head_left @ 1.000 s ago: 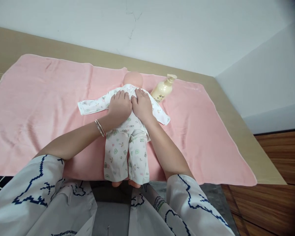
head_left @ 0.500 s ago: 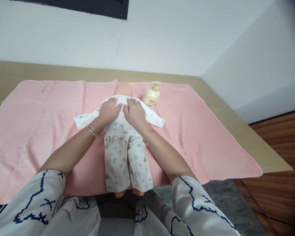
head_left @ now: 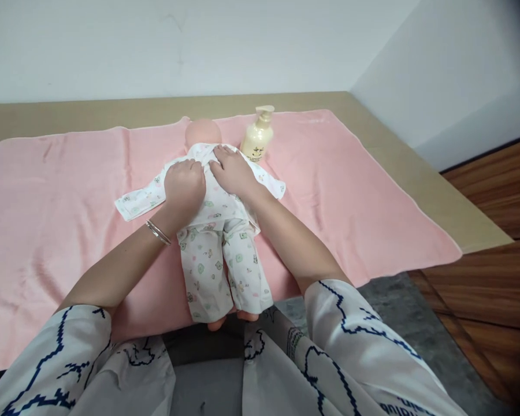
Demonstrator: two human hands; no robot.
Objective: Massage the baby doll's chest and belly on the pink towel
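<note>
A baby doll (head_left: 216, 199) lies with the smooth back of its head toward me, dressed in a white printed top and matching trousers. Its sleeves spread to both sides, and its feet stick out at the near edge. On the left of its upper back rests my left hand (head_left: 185, 186), fingers curled into a fist. I see nothing in that fist, though its underside is hidden. My right hand (head_left: 234, 171) lies flat on the right of the upper back, fingers stretched out. Just beyond the doll's right sleeve stands a cream pump bottle (head_left: 257, 138).
A pink blanket (head_left: 346, 190) covers most of the tan tabletop (head_left: 416, 173) beneath the doll. White walls (head_left: 242, 46) rise behind and at the right. Wooden panels (head_left: 494, 277) stand at the lower right beside a grey floor (head_left: 398, 312).
My left hand has gone from flat to a fist and moved slightly down the doll's back. My right hand stays flat there. The camera view has shifted, and the doll appears slightly turned.
</note>
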